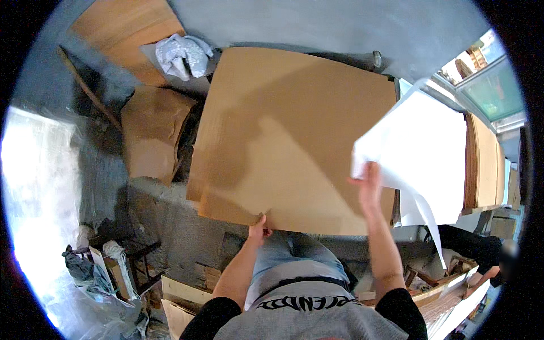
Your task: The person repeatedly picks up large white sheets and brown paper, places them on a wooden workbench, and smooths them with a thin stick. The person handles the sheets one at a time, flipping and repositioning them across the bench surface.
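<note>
— What sort of room is this, from where you stand?

— Rough grey concrete floor (170, 221), clutter along the edges, a bright window (487, 85) at the far right. In the middle lies a big cardboard sheet (283, 136), flat, its long side running away from the person at a slight slant.

— And the white thing?

— A large white paper sheet (425, 153), to the right of the cardboard and overlapping its right edge. Under it, further right, a stack of brown boards (484, 164).

— Which hand has what?

— The right hand (369, 184) is raised and pinches the paper's near left corner, so the sheet hangs away from it, up and to the right. The left hand (258, 228) is lower and closed on the cardboard's near edge, thumb on top. So the left is nearer the cardboard, the right nearer the paper.

— Any containers?

— A brown cardboard box (152, 133) stands left of the sheet, flaps partly folded; I cannot see inside. Beyond it, a crumpled white cloth (184, 55) rests beside a wooden panel (122, 31). Lower left, a small crate (116, 269) with plastic wrap (85, 272) bunched round it; its contents are hidden too.
</note>
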`<state>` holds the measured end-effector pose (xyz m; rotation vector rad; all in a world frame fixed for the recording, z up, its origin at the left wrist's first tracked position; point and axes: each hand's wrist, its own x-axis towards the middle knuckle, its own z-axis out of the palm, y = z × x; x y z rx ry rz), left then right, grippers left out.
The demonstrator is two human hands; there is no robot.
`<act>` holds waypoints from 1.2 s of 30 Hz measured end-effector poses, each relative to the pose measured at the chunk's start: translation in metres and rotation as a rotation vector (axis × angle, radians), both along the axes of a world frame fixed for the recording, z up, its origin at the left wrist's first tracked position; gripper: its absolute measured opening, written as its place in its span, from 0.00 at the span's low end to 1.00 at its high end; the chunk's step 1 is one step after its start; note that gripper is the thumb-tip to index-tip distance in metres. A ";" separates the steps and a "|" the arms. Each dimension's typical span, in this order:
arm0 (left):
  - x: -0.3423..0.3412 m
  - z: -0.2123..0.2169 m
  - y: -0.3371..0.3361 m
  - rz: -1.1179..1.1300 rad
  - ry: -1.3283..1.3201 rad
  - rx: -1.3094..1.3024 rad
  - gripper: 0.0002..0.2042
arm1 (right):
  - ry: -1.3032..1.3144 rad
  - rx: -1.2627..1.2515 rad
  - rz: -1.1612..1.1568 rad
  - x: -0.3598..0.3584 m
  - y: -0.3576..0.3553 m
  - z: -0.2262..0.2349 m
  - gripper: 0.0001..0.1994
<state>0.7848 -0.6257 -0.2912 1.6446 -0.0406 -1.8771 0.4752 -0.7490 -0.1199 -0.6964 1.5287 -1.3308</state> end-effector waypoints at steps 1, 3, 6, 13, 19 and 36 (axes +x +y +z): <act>-0.002 -0.006 0.003 0.040 0.036 -0.009 0.15 | -0.043 0.018 0.071 0.030 -0.011 -0.018 0.13; -0.004 -0.022 0.012 0.121 0.105 -0.011 0.15 | -0.040 0.077 0.229 0.096 -0.019 -0.055 0.14; -0.009 -0.016 0.007 -0.001 0.070 0.025 0.16 | 0.398 0.145 0.533 0.172 -0.013 -0.107 0.21; -0.015 -0.034 0.012 0.208 0.100 -0.109 0.16 | 0.508 -0.133 0.747 0.286 0.028 -0.128 0.13; -0.010 -0.037 0.007 0.159 0.117 -0.073 0.16 | -0.016 -0.039 0.775 0.320 0.041 -0.147 0.12; 0.002 -0.008 0.003 -0.050 0.128 -0.004 0.16 | 0.118 0.391 1.098 0.086 0.128 -0.066 0.12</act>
